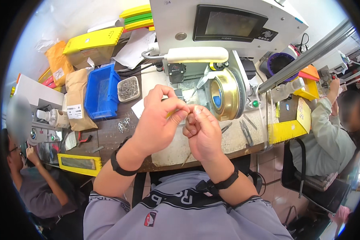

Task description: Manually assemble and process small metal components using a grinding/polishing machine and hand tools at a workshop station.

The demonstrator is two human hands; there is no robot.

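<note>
My left hand [161,120] and my right hand [203,130] meet fingertip to fingertip above the bench, in front of a machine [164,24]. Thumb and forefinger are pinched together on each hand. Whatever lies between the fingertips is too small to make out. Behind my right hand sits a brass-coloured ring-shaped wheel [228,98] with a blue patch inside. To the left of my hands are a small tray of metal pieces [129,89] and a loose pile of similar metal pieces [125,125].
A blue bin [102,94], a brown paper bag [79,98] and a bottle [54,118] stand at left. Pliers [246,133] and tweezers lie right of my hands. A white lamp [198,55] hangs over the work spot. Other people [324,132] sit at both sides.
</note>
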